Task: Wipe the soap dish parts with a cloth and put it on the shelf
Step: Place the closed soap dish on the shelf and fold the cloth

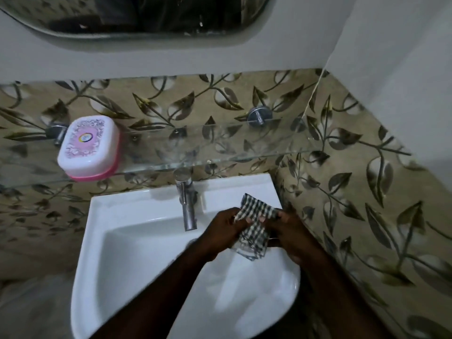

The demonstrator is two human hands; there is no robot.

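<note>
The checked cloth (256,223) is pinched by 2 hands just right of the tap (187,204), with the left hand (225,228) and the right hand (291,231) each curled on an edge. The soap dish (89,146), lid on, is seen on the glass shelf (220,152), above and left of the tap, with its long axis toward the wall. The left hand is judged nearer.

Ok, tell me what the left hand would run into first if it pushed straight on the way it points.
The left hand points toward the checked cloth it pinches; just past that is the right hand, though depth is unclear.
</note>
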